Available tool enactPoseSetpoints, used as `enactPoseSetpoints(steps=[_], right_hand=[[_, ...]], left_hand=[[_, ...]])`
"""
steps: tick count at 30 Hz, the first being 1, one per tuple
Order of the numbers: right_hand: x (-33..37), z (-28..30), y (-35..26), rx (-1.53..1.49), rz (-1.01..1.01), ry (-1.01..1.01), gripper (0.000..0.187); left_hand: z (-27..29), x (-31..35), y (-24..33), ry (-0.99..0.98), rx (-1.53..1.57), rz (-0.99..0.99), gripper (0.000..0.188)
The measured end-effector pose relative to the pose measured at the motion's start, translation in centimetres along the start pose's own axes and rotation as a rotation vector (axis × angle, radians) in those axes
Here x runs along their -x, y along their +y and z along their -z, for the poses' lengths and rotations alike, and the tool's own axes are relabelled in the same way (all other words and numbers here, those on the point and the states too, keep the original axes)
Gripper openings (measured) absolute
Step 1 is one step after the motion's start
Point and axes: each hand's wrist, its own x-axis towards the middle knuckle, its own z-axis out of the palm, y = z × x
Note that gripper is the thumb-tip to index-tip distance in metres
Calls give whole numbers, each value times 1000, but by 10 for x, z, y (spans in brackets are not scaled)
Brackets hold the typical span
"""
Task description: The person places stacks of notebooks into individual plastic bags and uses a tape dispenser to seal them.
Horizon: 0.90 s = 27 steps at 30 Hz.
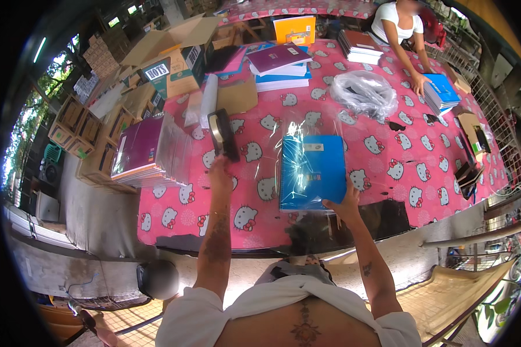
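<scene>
A blue notebook (314,173) lies in front of me inside a clear plastic sleeve (292,124), whose loose end extends past its far edge. My right hand (347,203) rests at its near right corner, thumb and fingers spread along the edges. To the left, a black tape dispenser (223,136) with a roll of tape stands on the table. My left hand (220,173) is at its near end with the fingers drawn together; what they pinch is too small to make out. Beside that hand sits a stack of plastic-wrapped purple notebooks (140,144).
A pink patterned cloth (249,217) covers the table. Farther back are an open carton (182,66), purple and blue notebooks (278,61), brown-covered books (359,46) and a bundle of clear plastic (363,95). At the far right, another person's hand touches a blue notebook stack (441,92).
</scene>
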Motion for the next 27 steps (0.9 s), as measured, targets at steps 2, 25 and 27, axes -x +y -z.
enactPoseSetpoints(steps=[2,25,27], right_hand=[[1,-8,-8,-4,53,-17,124],[6,4,-7,-100,17,-72,126],[-8,1,5,-71,48,-79,126]], left_hand=[[33,-19,2,-21,-265,-117,17],[-158,102,-38,-1637,-1801,-749,41],[-129,74,-44,-1149,-1382,-706,47]])
